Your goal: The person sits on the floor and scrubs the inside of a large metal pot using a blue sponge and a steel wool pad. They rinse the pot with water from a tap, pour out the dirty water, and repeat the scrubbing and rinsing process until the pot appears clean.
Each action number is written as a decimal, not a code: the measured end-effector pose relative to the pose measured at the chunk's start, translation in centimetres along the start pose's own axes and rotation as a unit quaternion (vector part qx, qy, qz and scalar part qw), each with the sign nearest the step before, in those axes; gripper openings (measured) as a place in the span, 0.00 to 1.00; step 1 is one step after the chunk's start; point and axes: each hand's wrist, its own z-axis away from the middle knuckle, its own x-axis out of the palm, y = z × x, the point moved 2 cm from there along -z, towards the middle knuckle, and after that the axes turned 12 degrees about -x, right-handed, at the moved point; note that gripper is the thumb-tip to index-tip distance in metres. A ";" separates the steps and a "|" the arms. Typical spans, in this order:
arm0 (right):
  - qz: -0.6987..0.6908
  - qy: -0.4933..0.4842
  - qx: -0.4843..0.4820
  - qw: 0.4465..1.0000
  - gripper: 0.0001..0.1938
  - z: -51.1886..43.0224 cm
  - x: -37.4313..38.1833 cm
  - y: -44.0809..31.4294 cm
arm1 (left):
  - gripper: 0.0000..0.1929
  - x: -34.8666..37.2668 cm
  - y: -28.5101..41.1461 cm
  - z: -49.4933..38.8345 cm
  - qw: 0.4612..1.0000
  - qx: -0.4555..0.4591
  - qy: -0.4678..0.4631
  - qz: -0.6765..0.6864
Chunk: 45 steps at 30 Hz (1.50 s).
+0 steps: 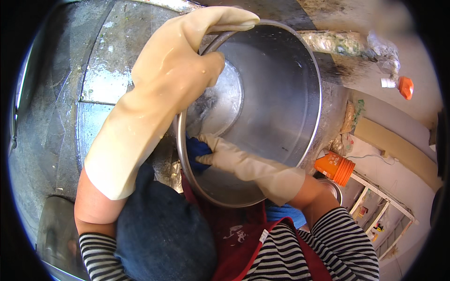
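Note:
A large stainless-steel pot (277, 95) lies tilted before me, its mouth facing up towards me and its round bottom showing inside. My left hand (182, 59), in a long cream rubber glove, grips its rim at the upper left, the thumb on the inner side. Deep in the pot, my right hand (214, 151) wears a similar glove and holds a blue cloth (197, 154) against the wall near the lower-left rim. Some of the cloth is hidden by the gloved fingers.
Wet dark paving (59, 91) spreads out on the left. A pipe (334, 42) wrapped in plastic runs at the upper right, near an orange-handled tap (406, 87). Stacked orange buckets (334, 168) stand by a white rack (383, 195). My knee (165, 228) is below the pot.

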 end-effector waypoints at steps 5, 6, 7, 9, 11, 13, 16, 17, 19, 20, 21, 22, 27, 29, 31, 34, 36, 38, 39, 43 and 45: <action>0.464 -0.297 0.251 0.796 0.16 -4.4 -8.5 5.3 | 0.32 -1.3 2.3 0.8 0.972 -0.176 -0.076 0.133; 0.502 -0.171 0.269 0.804 0.12 -4.8 -11.3 5.8 | 0.31 -1.7 2.5 1.0 0.961 -0.210 -0.088 0.158; 0.506 -0.056 0.029 0.860 0.10 -3.9 -13.1 5.6 | 0.31 -1.7 2.6 1.0 0.962 -0.210 -0.087 0.154; 0.671 0.112 -0.002 0.733 0.19 -3.8 -15.0 6.7 | 0.32 -1.7 2.6 1.0 0.967 -0.192 -0.079 0.150; 0.535 0.138 0.163 0.817 0.25 -3.8 -14.8 9.3 | 0.33 -1.0 2.2 0.9 0.980 -0.135 -0.045 0.140; 0.378 0.140 0.319 0.857 0.27 -4.2 -9.7 12.4 | 0.33 -0.6 1.8 0.9 0.997 -0.066 -0.024 0.037; 0.449 -0.082 0.346 0.820 0.29 -7.4 -3.2 15.3 | 0.34 -0.2 0.7 0.4 0.997 0.015 0.003 -0.069; 0.446 -0.154 0.285 0.834 0.28 -7.5 -2.3 15.6 | 0.34 -0.1 0.2 0.1 0.999 -0.002 -0.025 0.024; 0.404 -0.314 0.169 0.842 0.26 -7.1 -1.5 15.2 | 0.33 -0.3 -0.3 0.0 1.000 0.004 -0.025 -0.001; 0.367 -0.303 0.144 0.867 0.24 -6.3 -2.2 14.3 | 0.33 -0.4 -0.4 -0.3 1.000 -0.002 -0.027 0.007; 0.358 -0.265 0.121 0.887 0.22 -5.0 -3.2 13.1 | 0.32 -0.4 -0.3 -0.2 1.000 0.000 -0.025 0.001; 0.327 -0.234 0.074 0.913 0.20 -3.4 -3.6 11.5 | 0.32 -0.3 -0.1 -0.2 0.998 0.001 -0.039 0.045; 0.537 -0.305 0.254 0.744 0.17 -0.9 -13.0 3.9 | 0.32 0.0 1.7 1.2 0.996 -0.077 -0.023 0.047; 0.520 -0.097 0.461 0.713 0.22 -2.2 -17.6 1.7 | 0.32 -0.3 2.4 1.1 0.997 -0.064 -0.029 0.040; 0.524 -0.005 0.461 0.716 0.21 -2.1 -19.2 0.6 | 0.32 -0.7 2.7 1.0 0.990 -0.096 -0.054 0.090; 0.512 -0.023 0.381 0.770 0.18 -0.8 -19.0 1.1 | 0.32 -1.4 2.7 1.0 0.966 -0.185 -0.082 0.161; 0.621 -0.204 0.201 0.729 0.19 0.2 -17.6 2.1 | 0.31 -1.3 2.6 1.0 0.973 -0.165 -0.071 0.147; 0.620 -0.216 0.165 0.736 0.20 0.8 -17.2 3.3 | 0.31 -0.9 2.3 0.9 0.973 -0.152 -0.071 0.156; 0.623 -0.176 0.193 0.737 0.19 1.0 -17.3 3.8 | 0.30 -0.7 2.2 0.9 0.978 -0.139 -0.062 0.145; 0.644 -0.172 0.142 0.732 0.17 1.2 -17.7 4.2 | 0.29 -1.2 1.9 1.2 0.970 -0.158 -0.081 0.169; 0.644 -0.208 0.092 0.730 0.17 1.2 -17.6 3.7 | 0.29 -1.4 1.9 1.2 0.965 -0.159 -0.089 0.190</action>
